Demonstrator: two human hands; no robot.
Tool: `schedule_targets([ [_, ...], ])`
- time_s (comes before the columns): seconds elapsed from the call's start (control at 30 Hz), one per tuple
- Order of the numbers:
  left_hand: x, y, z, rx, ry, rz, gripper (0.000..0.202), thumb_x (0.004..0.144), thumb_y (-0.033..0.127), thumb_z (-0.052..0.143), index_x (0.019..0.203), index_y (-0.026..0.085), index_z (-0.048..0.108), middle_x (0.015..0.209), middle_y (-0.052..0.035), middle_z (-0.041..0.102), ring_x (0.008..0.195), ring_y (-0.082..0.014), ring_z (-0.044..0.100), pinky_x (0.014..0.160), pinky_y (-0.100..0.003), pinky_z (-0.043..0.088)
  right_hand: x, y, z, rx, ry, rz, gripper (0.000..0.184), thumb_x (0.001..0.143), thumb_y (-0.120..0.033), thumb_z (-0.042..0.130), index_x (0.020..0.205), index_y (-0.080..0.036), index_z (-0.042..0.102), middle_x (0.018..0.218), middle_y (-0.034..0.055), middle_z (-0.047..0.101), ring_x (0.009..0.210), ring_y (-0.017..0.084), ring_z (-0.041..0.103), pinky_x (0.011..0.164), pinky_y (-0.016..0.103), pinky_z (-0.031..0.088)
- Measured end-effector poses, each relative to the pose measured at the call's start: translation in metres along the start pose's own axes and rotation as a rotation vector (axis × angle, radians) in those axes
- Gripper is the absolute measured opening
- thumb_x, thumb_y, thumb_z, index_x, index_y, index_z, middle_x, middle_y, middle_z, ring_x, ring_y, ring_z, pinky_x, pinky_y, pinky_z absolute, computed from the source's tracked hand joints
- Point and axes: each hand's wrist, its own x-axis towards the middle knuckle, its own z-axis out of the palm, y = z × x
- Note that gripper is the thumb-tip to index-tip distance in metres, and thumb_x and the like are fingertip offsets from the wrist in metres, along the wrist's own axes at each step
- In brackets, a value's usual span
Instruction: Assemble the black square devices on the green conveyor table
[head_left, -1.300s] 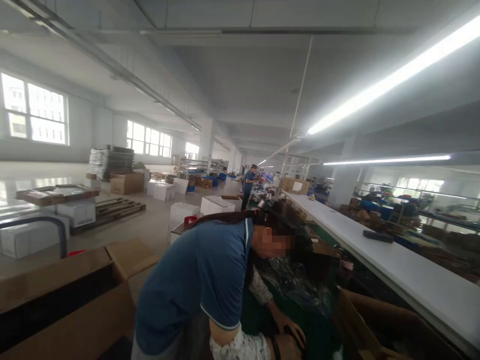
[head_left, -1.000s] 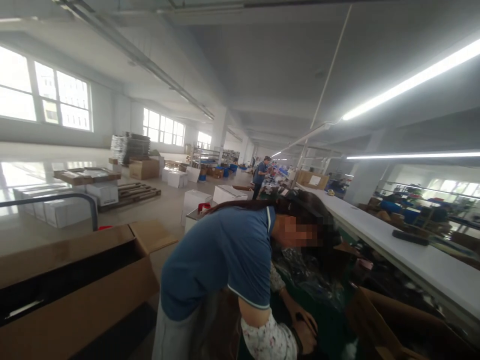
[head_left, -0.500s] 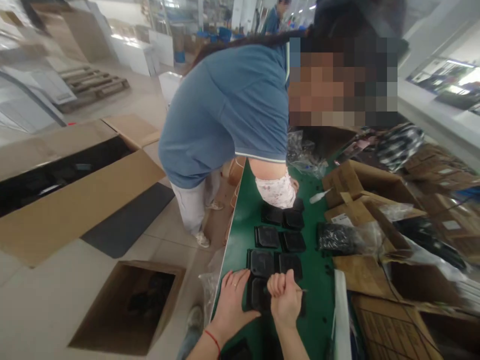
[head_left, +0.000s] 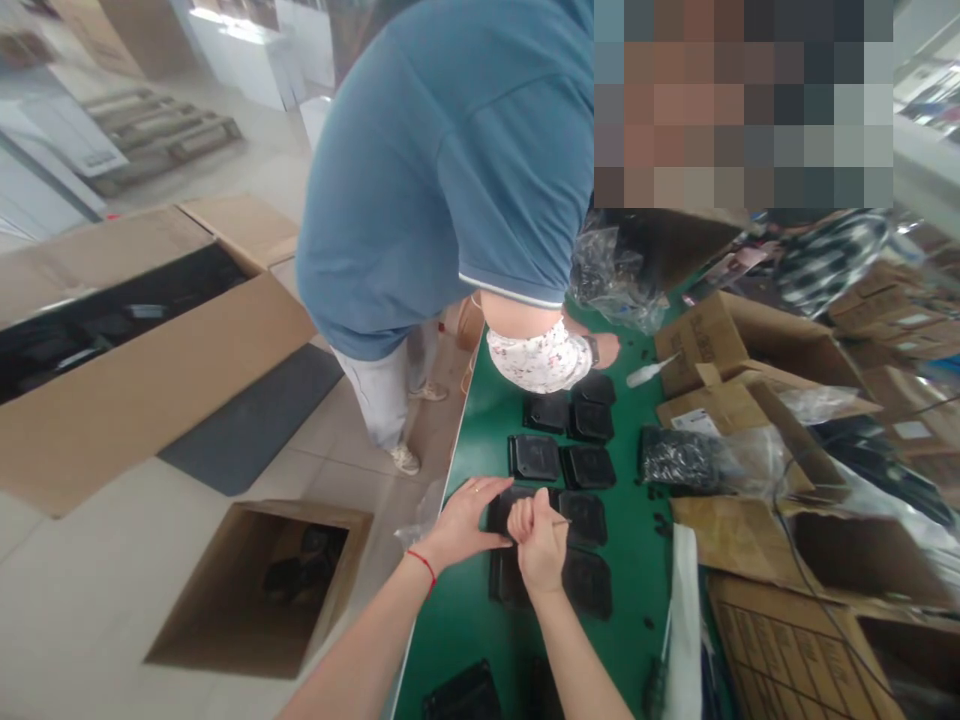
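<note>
Flat black plastic cases (head_left: 535, 457) lie in two columns on a green table (head_left: 469, 625). My left hand (head_left: 461, 525) spans one of these cases at its left side, with its fingers at the far edge and its thumb at the near edge. Over that same case my right hand (head_left: 538, 540) is closed in a fist. A thin rod-like tool (head_left: 562, 521) pokes out of the fist on the right; the rest of it is hidden in the hand. Whether its tip touches the case cannot be seen.
A person in a blue shirt (head_left: 450, 190) leans over the table's far end. Cardboard boxes (head_left: 795, 640) line the right side, near a white bottle (head_left: 646, 373) and a bagged black item (head_left: 679, 458). An open carton (head_left: 225, 590) stands on the floor at left.
Both my hands have moved from a nearer case to the one beyond it. The other person's forearm has shifted, and their hand now shows. My view has tilted down.
</note>
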Motion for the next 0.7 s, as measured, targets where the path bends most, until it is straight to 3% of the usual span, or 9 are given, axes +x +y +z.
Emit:
schedule_targets([
  [0.23,-0.003,-0.005,0.001,0.006,0.015,0.015,0.076,0.071,0.028,0.084,0.139,0.027,0.049,0.139,-0.0054,0.058,0.129,-0.0226,0.050,0.113,-0.041,0.041,0.000,0.002,-0.003,-0.065,-0.030,-0.009,0.059,0.092,-0.054,0.053,0.046,-0.023,0.033,0.042,-0.0066,0.030,0.041,0.008,0.028,0.044,0.030,0.018],
  [0.4,-0.001,-0.006,0.003,0.021,-0.017,0.035,0.087,0.063,0.023,0.088,0.139,0.025,0.048,0.141,-0.0065,0.056,0.129,-0.0259,0.050,0.113,-0.044,0.041,0.023,0.003,0.007,-0.163,0.093,0.114,0.064,0.087,-0.068,0.047,0.045,-0.026,0.025,0.039,-0.0105,0.018,0.035,0.006,0.015,0.038,0.028,0.009],
  [0.47,-0.001,-0.006,0.004,0.021,0.005,0.035,0.080,0.063,0.023,0.088,0.135,0.024,0.052,0.137,-0.0066,0.059,0.124,-0.0272,0.053,0.109,-0.045,0.044,0.022,0.004,0.008,-0.360,0.035,0.062,0.063,0.090,-0.067,0.041,0.044,-0.026,0.029,0.037,-0.0083,0.024,0.035,0.007,0.020,0.038,0.029,0.014],
  [0.6,-0.002,-0.005,0.007,-0.004,0.070,0.045,0.070,0.071,0.013,0.077,0.135,0.026,0.052,0.135,-0.0054,0.061,0.123,-0.0251,0.054,0.108,-0.044,0.043,0.008,0.003,0.005,-0.667,-0.196,-0.220,0.061,0.092,-0.063,0.042,0.045,-0.022,0.043,0.044,-0.0015,0.043,0.045,0.011,0.039,0.049,0.031,0.032],
  [0.63,-0.002,-0.005,0.007,-0.007,0.070,0.049,0.070,0.071,0.013,0.077,0.135,0.027,0.052,0.135,-0.0051,0.061,0.124,-0.0247,0.054,0.108,-0.044,0.043,0.008,0.002,0.005,-0.666,-0.190,-0.234,0.061,0.091,-0.063,0.042,0.046,-0.022,0.044,0.044,-0.0013,0.044,0.045,0.011,0.040,0.050,0.031,0.032],
  [0.7,-0.002,-0.005,0.007,-0.001,0.056,0.043,0.072,0.068,0.017,0.081,0.134,0.026,0.052,0.135,-0.0054,0.061,0.123,-0.0257,0.054,0.107,-0.045,0.044,0.016,0.001,0.009,-0.562,-0.060,-0.126,0.064,0.090,-0.067,0.039,0.044,-0.024,0.037,0.040,-0.0041,0.036,0.039,0.009,0.034,0.043,0.030,0.028],
])
